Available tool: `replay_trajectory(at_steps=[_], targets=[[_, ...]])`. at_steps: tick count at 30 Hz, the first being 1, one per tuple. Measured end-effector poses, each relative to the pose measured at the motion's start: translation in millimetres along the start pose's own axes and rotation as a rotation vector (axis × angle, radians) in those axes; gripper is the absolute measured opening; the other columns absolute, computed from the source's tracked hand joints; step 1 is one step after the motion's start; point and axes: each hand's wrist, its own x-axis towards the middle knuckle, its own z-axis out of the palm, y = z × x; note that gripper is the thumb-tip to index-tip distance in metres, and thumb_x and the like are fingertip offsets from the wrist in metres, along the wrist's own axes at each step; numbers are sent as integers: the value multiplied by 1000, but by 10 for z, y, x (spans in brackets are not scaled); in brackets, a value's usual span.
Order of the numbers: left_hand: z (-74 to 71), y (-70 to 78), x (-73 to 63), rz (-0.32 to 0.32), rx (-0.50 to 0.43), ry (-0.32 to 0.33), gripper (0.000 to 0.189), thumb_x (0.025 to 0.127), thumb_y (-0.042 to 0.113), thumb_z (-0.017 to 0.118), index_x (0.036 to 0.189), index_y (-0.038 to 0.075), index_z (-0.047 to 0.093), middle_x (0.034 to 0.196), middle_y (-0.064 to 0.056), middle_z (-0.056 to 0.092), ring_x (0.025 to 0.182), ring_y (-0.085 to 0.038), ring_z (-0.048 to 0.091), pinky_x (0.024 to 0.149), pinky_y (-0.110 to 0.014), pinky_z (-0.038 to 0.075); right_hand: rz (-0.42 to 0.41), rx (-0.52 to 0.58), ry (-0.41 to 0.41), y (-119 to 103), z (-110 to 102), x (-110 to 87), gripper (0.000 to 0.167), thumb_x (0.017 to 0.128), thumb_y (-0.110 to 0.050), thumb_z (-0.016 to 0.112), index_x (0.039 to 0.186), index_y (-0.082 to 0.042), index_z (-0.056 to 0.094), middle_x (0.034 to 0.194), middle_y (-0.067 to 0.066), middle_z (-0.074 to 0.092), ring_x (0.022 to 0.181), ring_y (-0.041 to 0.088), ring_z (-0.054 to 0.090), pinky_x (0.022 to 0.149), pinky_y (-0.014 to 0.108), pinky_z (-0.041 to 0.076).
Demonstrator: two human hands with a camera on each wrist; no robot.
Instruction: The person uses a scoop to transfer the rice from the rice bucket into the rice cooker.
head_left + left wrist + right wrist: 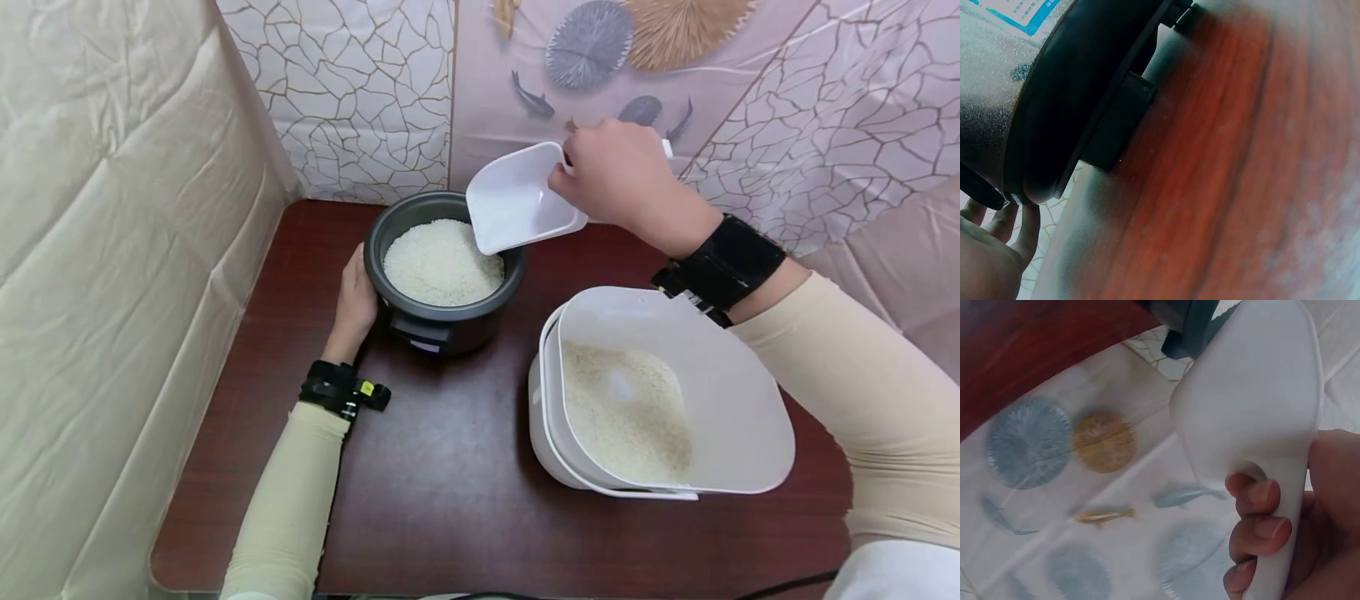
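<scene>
White rice (pixel 442 262) fills much of the dark rice cooker (pixel 474 327), which has no lid on. At its left side my left hand (pixel 356 293) holds the cooker; in the left wrist view the fingers (pixel 1029 228) meet its lower edge beside a dark handle, their tips partly hidden. My right hand (pixel 618 171) grips the handle of a white scoop (pixel 513 200). The scoop tilts over the cooker's right rim, and its visible inside holds no rice. In the right wrist view, several fingers (pixel 1266 528) wrap round the scoop handle.
A white rice bin (pixel 723 400) stands open at the right of the dark red table (pixel 435 500), with rice (pixel 630 425) inside. Patterned cloth (pixel 352 92) hangs behind the table, and a cream cloth wall (pixel 112 275) borders its left. A black cable (pixel 787 585) lies by the front edge.
</scene>
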Motion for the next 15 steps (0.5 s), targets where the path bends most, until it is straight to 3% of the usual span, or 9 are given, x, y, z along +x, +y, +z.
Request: replay_trajectory(at_steps=[4, 11, 15], targets=[[11, 1, 10, -12, -9, -5, 45, 119, 27, 29, 136, 2, 63, 122, -8, 64, 118, -12, 56, 108, -34, 41, 53, 61, -58, 164, -14, -45, 36, 94, -26, 51, 61, -12, 46, 59, 6, 46, 67, 37, 56, 47, 53, 41], [19, -4, 21, -13, -25, -5, 57, 112, 49, 33, 132, 6, 65, 116, -2, 64, 115, -13, 56, 106, -33, 42, 59, 149, -110, 348, -30, -226, 38, 97, -26, 52, 63, -11, 46, 59, 2, 38, 62, 29, 44, 50, 39, 30], [17, -8, 2, -19, -5, 7, 52, 116, 42, 32, 132, 5, 65, 116, -2, 64, 115, -12, 56, 106, -32, 42, 45, 203, -131, 407, -47, -334, 38, 97, -23, 52, 63, -11, 46, 57, 1, 38, 60, 27, 41, 53, 38, 31]])
